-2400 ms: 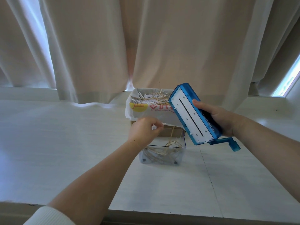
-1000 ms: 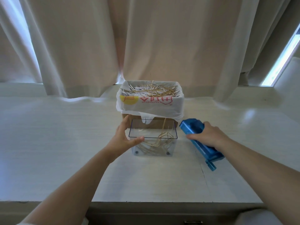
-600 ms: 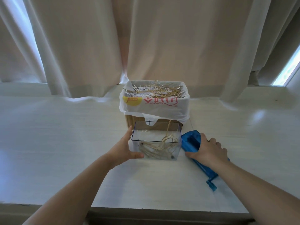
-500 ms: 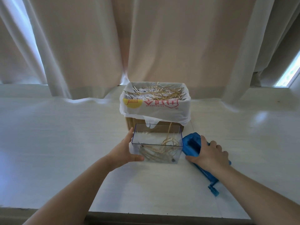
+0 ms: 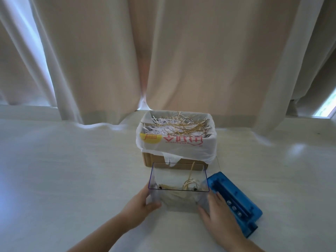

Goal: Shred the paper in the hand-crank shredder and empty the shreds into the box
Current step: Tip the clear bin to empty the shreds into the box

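Bin sits just in front of box, left hand and right hand clamped on its 2 side walls, cutter head lying at box's front-right; lift level, clear the rim, then tip slowly so shreds drop inside.

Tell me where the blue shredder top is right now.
In the head view, the blue shredder top lies on the table at lower right, beside the right wall of the clear bin, with the right hand between them.
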### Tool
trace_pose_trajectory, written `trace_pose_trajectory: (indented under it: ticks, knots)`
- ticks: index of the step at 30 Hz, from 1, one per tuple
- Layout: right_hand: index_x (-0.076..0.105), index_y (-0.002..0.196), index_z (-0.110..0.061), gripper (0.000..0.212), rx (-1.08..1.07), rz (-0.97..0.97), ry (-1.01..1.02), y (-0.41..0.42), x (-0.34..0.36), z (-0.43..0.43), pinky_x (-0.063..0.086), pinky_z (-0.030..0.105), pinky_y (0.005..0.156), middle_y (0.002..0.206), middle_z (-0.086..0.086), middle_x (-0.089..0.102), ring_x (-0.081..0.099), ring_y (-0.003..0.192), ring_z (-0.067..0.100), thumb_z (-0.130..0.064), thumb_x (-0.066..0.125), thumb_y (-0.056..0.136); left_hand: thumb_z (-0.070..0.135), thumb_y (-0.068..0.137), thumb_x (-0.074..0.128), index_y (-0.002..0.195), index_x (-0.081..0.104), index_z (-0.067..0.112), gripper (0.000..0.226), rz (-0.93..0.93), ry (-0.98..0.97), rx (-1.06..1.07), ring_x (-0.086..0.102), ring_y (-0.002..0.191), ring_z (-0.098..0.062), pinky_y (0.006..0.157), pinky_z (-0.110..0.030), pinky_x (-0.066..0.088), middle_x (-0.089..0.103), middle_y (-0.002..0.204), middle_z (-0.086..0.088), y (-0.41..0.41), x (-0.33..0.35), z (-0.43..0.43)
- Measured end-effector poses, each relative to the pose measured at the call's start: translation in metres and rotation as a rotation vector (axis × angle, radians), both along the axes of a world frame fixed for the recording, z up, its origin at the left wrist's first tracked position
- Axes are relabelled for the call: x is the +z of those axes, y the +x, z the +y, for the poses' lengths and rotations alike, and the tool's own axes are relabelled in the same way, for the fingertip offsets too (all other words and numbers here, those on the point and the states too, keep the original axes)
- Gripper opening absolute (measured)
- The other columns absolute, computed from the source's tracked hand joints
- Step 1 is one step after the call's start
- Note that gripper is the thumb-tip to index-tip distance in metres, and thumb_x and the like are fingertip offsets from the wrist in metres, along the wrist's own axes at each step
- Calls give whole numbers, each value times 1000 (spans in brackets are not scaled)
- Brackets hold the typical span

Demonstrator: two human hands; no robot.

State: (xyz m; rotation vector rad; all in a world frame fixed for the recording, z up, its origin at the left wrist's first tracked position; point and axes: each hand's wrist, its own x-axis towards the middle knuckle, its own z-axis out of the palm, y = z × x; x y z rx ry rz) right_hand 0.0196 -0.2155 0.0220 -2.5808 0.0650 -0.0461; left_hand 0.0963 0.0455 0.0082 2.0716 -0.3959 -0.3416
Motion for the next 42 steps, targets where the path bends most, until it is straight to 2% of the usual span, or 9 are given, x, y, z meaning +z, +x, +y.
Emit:
trace_pose_trajectory:
  ticks: [6, 9, 12, 19, 23, 29, 33, 37, 42]
  knots:
    - [51, 134, -35, 54, -23, -171, 287, -5, 45, -5, 44, 25, 96, 123, -25, 58, 51, 118, -4, -59, 52, 86, 68, 77, 62, 134, 44, 53, 61, -188, -161, 77, 42, 126, 5, 99, -18, 41, 48, 131, 34, -9, 46, 9]
    - [52, 126, -46, 47, -32, -269, 476, -2, 81, 1, 43, 9, 85, 115, -34, 62, 54, 110, -15, -61, 56, 81, 65, 81, 60, 133, 49, 48, 56, -202, -289, 107, 54, 118, -15, 95, -38, 49, 57, 121, 9, -2, 78, 5]
    - [53, 116, -44, 38, -36, -328, 631, 11, 114, 8, 45, 4, 70, 103, -34, 65, 63, 91, -13, -55, 58, 81, 56, 81, 60, 127, 55, 47, 47, -202, -408, 182, 63, 104, -18, 86, -33, 52, 53, 121, -11, 9, 117, -8]
    - [48, 114, -58, 45, 58, -333, 735, 40, 171, 5, 53, 14, 75, 107, -26, 65, 64, 99, -5, -64, 70, 75, 63, 81, 57, 105, 66, 33, 39, -81, -463, 228, 67, 89, -12, 84, -41, 57, 65, 107, -1, 37, 200, -27]
    - [46, 98, -74, 53, 69, -335, 617, 57, 197, 0, 54, 12, 64, 117, -19, 62, 64, 93, -6, -74, 75, 53, 80, 68, 54, 122, 60, 28, 75, -14, -355, 187, 68, 94, -17, 89, -40, 54, 65, 113, 6, 62, 235, -25]
    - [64, 115, -33, 47, -79, -406, 565, 95, 211, -14, 49, 21, 67, 112, -4, 67, 64, 91, 11, -57, 73, 76, 78, 69, 54, 115, 57, 30, 66, -72, -296, 127, 59, 71, -17, 67, -29, 53, 60, 106, -3, 90, 258, -46]
    - [73, 99, -23, 48, -183, -223, 578, 120, 215, -22, 52, 34, 79, 98, -3, 73, 67, 92, 17, -65, 66, 77, 72, 67, 64, 111, 62, 17, 71, 16, -130, 103, 53, 68, -19, 62, -29, 49, 58, 93, -9, 119, 256, -57]
    - [69, 78, -18, 40, -281, -92, 657, 147, 222, -19, 43, 28, 57, 71, -1, 62, 57, 64, 16, -57, 70, 81, 65, 77, 64, 93, 59, 11, 57, -5, 27, 211, 46, 57, -17, 54, -28, 43, 50, 70, -6, 146, 247, -59]
    - [68, 97, -11, 51, -335, 30, 705, 175, 225, -13, 41, 30, 62, 84, 7, 61, 54, 71, 20, -59, 70, 78, 78, 74, 54, 108, 57, 11, 76, -32, 125, 282, 51, 65, -21, 60, -30, 45, 56, 75, -9, 162, 243, -54]
